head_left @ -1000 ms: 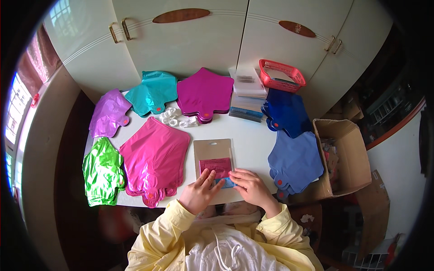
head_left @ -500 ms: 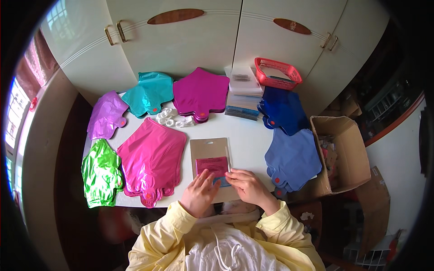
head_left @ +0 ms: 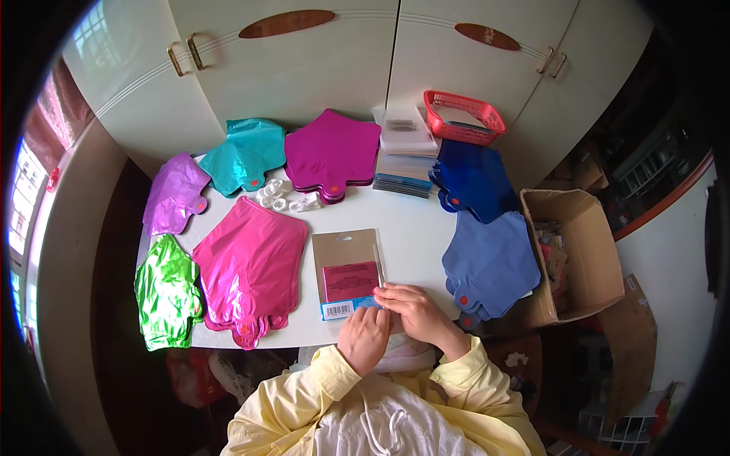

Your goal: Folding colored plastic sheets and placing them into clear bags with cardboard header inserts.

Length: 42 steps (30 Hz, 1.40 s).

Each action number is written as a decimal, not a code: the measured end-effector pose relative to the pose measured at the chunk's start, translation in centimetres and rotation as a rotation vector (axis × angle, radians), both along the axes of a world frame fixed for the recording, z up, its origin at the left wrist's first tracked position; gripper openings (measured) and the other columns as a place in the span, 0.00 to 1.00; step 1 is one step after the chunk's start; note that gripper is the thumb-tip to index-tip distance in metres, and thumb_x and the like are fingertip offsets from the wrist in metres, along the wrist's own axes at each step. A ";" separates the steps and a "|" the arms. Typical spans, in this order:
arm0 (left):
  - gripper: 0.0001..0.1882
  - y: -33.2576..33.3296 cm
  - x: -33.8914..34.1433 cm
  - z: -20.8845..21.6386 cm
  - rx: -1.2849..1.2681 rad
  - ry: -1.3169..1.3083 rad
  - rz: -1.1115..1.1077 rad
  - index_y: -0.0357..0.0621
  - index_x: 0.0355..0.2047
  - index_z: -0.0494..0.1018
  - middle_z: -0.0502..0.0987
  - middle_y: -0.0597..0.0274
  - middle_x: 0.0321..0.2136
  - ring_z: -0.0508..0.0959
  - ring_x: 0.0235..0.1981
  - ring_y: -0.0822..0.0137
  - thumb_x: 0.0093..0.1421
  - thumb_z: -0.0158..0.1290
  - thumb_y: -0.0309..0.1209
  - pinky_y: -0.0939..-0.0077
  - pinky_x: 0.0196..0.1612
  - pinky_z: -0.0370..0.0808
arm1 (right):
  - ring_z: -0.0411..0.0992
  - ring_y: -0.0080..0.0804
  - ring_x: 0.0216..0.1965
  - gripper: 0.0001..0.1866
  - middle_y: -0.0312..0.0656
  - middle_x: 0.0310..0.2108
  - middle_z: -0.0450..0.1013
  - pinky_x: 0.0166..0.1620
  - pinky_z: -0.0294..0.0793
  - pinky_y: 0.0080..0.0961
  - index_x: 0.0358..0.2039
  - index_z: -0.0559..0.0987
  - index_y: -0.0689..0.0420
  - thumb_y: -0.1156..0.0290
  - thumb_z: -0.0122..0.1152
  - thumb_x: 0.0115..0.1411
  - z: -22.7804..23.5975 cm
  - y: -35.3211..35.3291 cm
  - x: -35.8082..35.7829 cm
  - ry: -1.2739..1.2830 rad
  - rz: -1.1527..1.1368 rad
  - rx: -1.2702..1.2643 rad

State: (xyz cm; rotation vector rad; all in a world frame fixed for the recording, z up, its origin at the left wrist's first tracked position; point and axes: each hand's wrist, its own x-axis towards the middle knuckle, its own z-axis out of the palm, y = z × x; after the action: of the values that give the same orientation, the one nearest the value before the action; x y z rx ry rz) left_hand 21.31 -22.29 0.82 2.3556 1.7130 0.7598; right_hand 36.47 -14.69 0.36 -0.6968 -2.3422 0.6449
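In front of me on the white table lies a flat packet [head_left: 327, 254]: brownish card with a hang hole, in a clear sleeve. It holds a folded magenta foil sheet [head_left: 350, 281] and a blue strip with a barcode. A thin pale stick or fold runs along its right side. My right hand [head_left: 417, 313] grips the packet's lower right edge, fingers together. My left hand [head_left: 364, 339] is closed at the bottom edge beside it, fingers curled down over the sleeve; its thumb is hidden.
Foil balloon stacks lie around: pink [head_left: 251, 266], green [head_left: 166, 292], lilac [head_left: 173, 194], teal [head_left: 247, 156], magenta [head_left: 332, 152], dark blue [head_left: 477, 182] and light blue [head_left: 490, 262]. White rolls [head_left: 280, 196], stacked cards [head_left: 407, 167] and a red basket [head_left: 470, 134] stand behind. A cardboard box [head_left: 589, 251] is right.
My left hand has moved down and right off the magenta foil to the packet's bottom edge, its fingers curling. The barcode strip now shows. My right hand stays at the right edge.
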 end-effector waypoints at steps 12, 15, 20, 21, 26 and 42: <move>0.06 -0.1 -1.7 0.5 0.083 -0.149 -0.141 0.40 0.29 0.68 0.68 0.57 0.26 0.68 0.29 0.55 0.51 0.52 0.24 0.64 0.34 0.66 | 0.69 0.37 0.54 0.21 0.41 0.50 0.73 0.56 0.66 0.32 0.47 0.77 0.59 0.82 0.57 0.49 0.9 -0.8 0.0 -0.088 0.000 0.049; 0.08 -1.7 -3.8 1.7 0.123 -0.369 -0.100 0.41 0.30 0.67 0.69 0.56 0.27 0.68 0.31 0.52 0.49 0.53 0.21 0.62 0.38 0.65 | 0.68 0.37 0.55 0.23 0.41 0.52 0.72 0.56 0.65 0.33 0.48 0.76 0.59 0.82 0.56 0.48 1.7 -1.0 0.2 -0.128 0.020 0.066; 0.03 -5.5 -8.5 2.0 -0.099 -1.325 -0.058 0.42 0.34 0.60 0.67 0.65 0.23 0.68 0.24 0.69 0.65 0.42 0.26 0.73 0.29 0.66 | 0.67 0.36 0.56 0.24 0.40 0.53 0.70 0.58 0.64 0.35 0.49 0.75 0.59 0.80 0.57 0.49 1.6 -1.8 0.7 -0.144 0.061 0.061; 0.03 -6.0 -9.6 2.4 -0.119 -1.453 -0.031 0.43 0.34 0.59 0.63 0.68 0.20 0.63 0.20 0.73 0.66 0.39 0.27 0.77 0.24 0.61 | 0.67 0.36 0.57 0.24 0.40 0.54 0.70 0.58 0.64 0.35 0.49 0.75 0.59 0.79 0.57 0.49 1.6 -2.1 0.7 -0.150 0.066 0.055; 0.06 -7.8 -12.8 1.4 -0.019 -1.055 0.269 0.43 0.33 0.63 0.62 0.69 0.19 0.60 0.16 0.78 0.63 0.49 0.28 0.83 0.18 0.57 | 0.67 0.35 0.55 0.22 0.41 0.52 0.71 0.58 0.65 0.35 0.48 0.75 0.60 0.77 0.60 0.49 1.9 -2.5 0.9 -0.141 0.081 0.087; 0.06 -4.7 -9.9 0.5 0.153 -0.120 0.084 0.44 0.24 0.74 0.80 0.68 0.29 0.72 0.23 0.64 0.46 0.61 0.25 0.74 0.29 0.71 | 0.71 0.35 0.50 0.12 0.35 0.47 0.74 0.50 0.70 0.33 0.35 0.75 0.57 0.70 0.65 0.51 0.8 -2.0 0.5 -0.065 0.046 0.104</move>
State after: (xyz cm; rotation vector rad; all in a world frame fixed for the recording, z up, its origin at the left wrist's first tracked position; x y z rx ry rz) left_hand 11.37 -27.00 1.33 2.2905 1.7717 1.0584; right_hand 36.98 -16.66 1.12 -0.6273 -2.4385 0.5230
